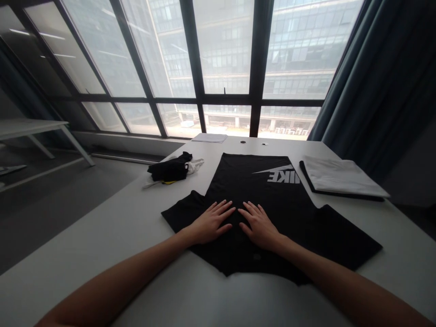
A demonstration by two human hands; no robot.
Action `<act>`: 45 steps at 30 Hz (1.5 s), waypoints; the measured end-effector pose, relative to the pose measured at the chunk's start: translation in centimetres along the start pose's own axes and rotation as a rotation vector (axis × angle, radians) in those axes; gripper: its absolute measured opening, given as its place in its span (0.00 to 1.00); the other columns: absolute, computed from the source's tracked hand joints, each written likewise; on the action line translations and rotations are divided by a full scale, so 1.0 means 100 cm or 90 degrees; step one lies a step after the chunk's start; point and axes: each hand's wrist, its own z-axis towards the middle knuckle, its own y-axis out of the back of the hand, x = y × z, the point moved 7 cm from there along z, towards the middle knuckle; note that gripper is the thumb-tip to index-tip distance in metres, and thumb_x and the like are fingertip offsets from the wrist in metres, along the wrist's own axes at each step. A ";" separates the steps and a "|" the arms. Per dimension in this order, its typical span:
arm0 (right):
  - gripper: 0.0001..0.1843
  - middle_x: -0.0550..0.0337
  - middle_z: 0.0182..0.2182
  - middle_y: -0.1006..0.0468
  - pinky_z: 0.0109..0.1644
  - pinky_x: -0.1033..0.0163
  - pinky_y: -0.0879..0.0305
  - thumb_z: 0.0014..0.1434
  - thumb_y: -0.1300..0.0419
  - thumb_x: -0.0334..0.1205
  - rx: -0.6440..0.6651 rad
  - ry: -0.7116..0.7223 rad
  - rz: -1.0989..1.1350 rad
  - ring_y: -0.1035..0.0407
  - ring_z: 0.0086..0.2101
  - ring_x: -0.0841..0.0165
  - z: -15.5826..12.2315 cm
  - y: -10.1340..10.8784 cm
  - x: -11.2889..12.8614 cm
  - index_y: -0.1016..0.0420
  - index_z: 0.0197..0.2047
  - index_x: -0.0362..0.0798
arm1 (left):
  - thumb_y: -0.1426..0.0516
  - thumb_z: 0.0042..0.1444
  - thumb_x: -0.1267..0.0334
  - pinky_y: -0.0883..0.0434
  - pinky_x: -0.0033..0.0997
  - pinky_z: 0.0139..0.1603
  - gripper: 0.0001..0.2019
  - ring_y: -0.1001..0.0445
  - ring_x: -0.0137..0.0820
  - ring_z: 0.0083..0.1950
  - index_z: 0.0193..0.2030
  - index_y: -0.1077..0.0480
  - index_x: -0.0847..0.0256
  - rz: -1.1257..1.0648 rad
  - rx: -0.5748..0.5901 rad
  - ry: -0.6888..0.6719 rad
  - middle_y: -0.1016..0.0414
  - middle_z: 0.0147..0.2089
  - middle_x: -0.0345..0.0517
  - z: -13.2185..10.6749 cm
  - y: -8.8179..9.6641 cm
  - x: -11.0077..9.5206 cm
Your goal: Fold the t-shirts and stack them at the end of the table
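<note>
A black T-shirt [289, 213] lies spread out on the white table, its neckline towards me and its hem towards the window. A grey-white NIKE print shows upside down near the far right of the shirt. My left hand [213, 221] rests flat on the middle of the cloth, fingers stretched out and pointing right and away. Beside it, a small gap apart, my right hand [259, 225] lies flat too, its fingers spread towards the far left. Neither hand grips the fabric. Both sleeves are laid out to the sides.
A crumpled pile of black and white clothes [169, 168] sits at the far left of the table [102, 240]. Folded white and black garments [344, 175] are stacked at the right. Papers [209, 137] lie at the back edge, near two round cable holes. Windows and a dark curtain [361, 77] stand behind.
</note>
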 end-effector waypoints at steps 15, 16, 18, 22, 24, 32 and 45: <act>0.30 0.47 0.72 0.46 0.73 0.43 0.63 0.68 0.47 0.47 -0.013 0.000 0.014 0.56 0.71 0.56 0.000 0.000 0.003 0.37 0.70 0.49 | 0.54 0.71 0.43 0.54 0.52 0.75 0.31 0.58 0.42 0.78 0.76 0.53 0.49 0.008 0.021 0.006 0.58 0.78 0.45 -0.002 0.002 -0.001; 0.29 0.47 0.72 0.46 0.73 0.43 0.63 0.68 0.47 0.47 -0.013 -0.001 0.014 0.56 0.71 0.56 0.000 0.000 0.003 0.37 0.70 0.48 | 0.54 0.71 0.43 0.54 0.52 0.75 0.32 0.58 0.42 0.78 0.77 0.53 0.49 0.008 0.022 0.007 0.58 0.78 0.45 -0.002 0.002 -0.001; 0.30 0.47 0.72 0.46 0.73 0.44 0.64 0.68 0.47 0.47 -0.010 -0.003 0.017 0.57 0.71 0.56 0.000 0.001 0.003 0.37 0.70 0.48 | 0.54 0.71 0.43 0.54 0.52 0.75 0.32 0.58 0.43 0.78 0.77 0.54 0.49 0.006 0.023 0.010 0.58 0.78 0.45 -0.002 0.002 -0.001; 0.30 0.49 0.72 0.46 0.73 0.43 0.63 0.70 0.51 0.51 0.004 -0.011 0.076 0.56 0.71 0.58 0.003 0.005 0.000 0.38 0.70 0.50 | 0.54 0.71 0.43 0.54 0.53 0.75 0.32 0.58 0.43 0.78 0.77 0.55 0.47 -0.002 0.010 0.002 0.58 0.78 0.44 -0.002 0.002 0.000; 0.29 0.49 0.72 0.46 0.73 0.44 0.60 0.71 0.54 0.51 -0.008 -0.020 0.108 0.54 0.71 0.60 0.005 0.011 -0.005 0.38 0.70 0.50 | 0.54 0.71 0.43 0.54 0.53 0.75 0.32 0.58 0.43 0.78 0.77 0.56 0.46 -0.002 0.007 -0.003 0.58 0.78 0.44 -0.002 0.001 0.000; 0.33 0.47 0.73 0.53 0.73 0.41 0.66 0.69 0.50 0.50 0.007 -0.058 -0.001 0.63 0.72 0.56 0.005 0.005 -0.021 0.44 0.73 0.46 | 0.55 0.72 0.44 0.56 0.53 0.75 0.31 0.60 0.44 0.78 0.77 0.61 0.41 0.018 0.026 -0.014 0.62 0.79 0.41 -0.002 0.000 -0.001; 0.34 0.48 0.74 0.56 0.72 0.38 0.64 0.68 0.49 0.51 0.060 -0.070 0.059 0.65 0.73 0.57 0.007 0.017 -0.036 0.45 0.73 0.50 | 0.55 0.72 0.44 0.56 0.56 0.74 0.29 0.59 0.47 0.78 0.76 0.57 0.38 0.018 0.043 -0.019 0.62 0.79 0.40 -0.002 0.003 -0.001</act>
